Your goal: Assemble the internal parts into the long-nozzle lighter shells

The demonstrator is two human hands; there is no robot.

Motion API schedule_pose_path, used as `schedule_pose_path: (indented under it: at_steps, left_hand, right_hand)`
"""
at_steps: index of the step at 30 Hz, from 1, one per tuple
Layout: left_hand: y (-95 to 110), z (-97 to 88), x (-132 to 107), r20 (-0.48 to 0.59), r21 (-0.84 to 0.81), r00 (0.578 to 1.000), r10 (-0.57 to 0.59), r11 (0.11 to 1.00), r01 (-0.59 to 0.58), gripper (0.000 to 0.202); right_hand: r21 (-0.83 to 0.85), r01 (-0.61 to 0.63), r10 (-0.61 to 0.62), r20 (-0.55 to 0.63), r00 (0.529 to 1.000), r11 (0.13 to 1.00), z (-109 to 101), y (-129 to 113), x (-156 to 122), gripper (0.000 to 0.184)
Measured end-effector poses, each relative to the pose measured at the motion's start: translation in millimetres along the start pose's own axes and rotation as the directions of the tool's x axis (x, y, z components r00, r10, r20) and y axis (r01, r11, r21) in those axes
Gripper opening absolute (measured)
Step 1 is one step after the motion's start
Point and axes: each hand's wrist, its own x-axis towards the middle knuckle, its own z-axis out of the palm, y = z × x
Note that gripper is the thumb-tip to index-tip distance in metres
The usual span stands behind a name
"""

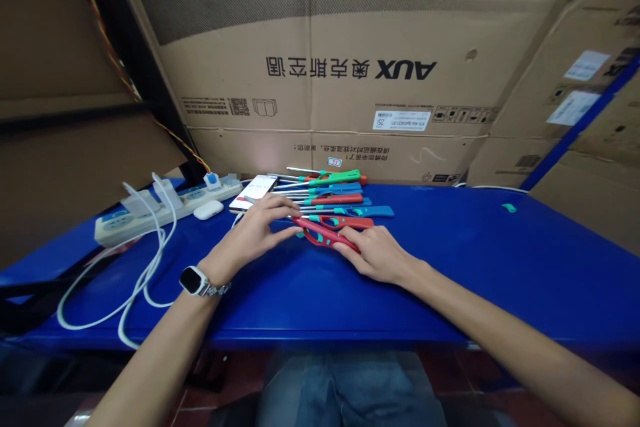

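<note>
A red long-reach lighter [325, 233] with green parts is tilted between my two hands, just above the blue table. My right hand [375, 250] is closed round the end of its handle. At the other end, where the handle meets the barrel, my left hand [265, 220] grips it with thumb and fingers, and the barrel is hidden behind that hand. Just beyond lies a row of several similar lighters, among them a green lighter [337, 177], a blue lighter [373, 211] and a red lighter [340, 199], their metal barrels pointing left.
A phone [257, 188] with a lit screen lies left of the row. Farther left are a white earbud case [208, 209], a power strip [150, 213] and looped white cables [159, 253]. Behind the table stands a large cardboard sheet [340, 27]. A small green piece [509, 207] lies at right.
</note>
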Motion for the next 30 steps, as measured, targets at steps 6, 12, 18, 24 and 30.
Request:
schedule_pose_path:
  at_steps: [6, 12, 18, 24, 30]
  left_hand:
    - [11.2, 8.8, 3.1, -0.33, -0.063, 0.9, -0.285, 0.958, 0.28, 0.027]
    - [19.7, 46.0, 13.7, 0.026, -0.702, 0.857, -0.515, 0.601, 0.383, 0.05]
    - [22.8, 33.5, 16.1, 0.111, -0.86, 0.799, -0.592, 0.346, 0.376, 0.043]
    - [20.6, 17.7, 10.2, 0.099, -0.755, 0.857, -0.505, 0.524, 0.395, 0.041]
    - [24.7, 16.3, 7.1, -0.002, -0.592, 0.905, -0.425, 0.73, 0.341, 0.041]
  right_hand:
    - [0.256, -0.154, 0.179, -0.078, 0.981, 0.954, 4.1, 1.5, -0.1, 0.036]
    - [0.329, -0.145, 0.14, 0.037, 0.989, 0.933, 6.8, -20.0, 1.6, 0.028]
    - [0.369, -0.044, 0.035, 0.032, 0.999, 0.928, 12.0, -23.4, 18.6, 0.042]
    - [0.166, -0.031, 0.044, -0.072, 0.996, 0.986, 18.9, -15.1, 53.9, 0.024]
    - [0.16, 0.068, -0.065, -0.021, 0.998, 0.985, 24.4, -15.5, 65.8, 0.016]
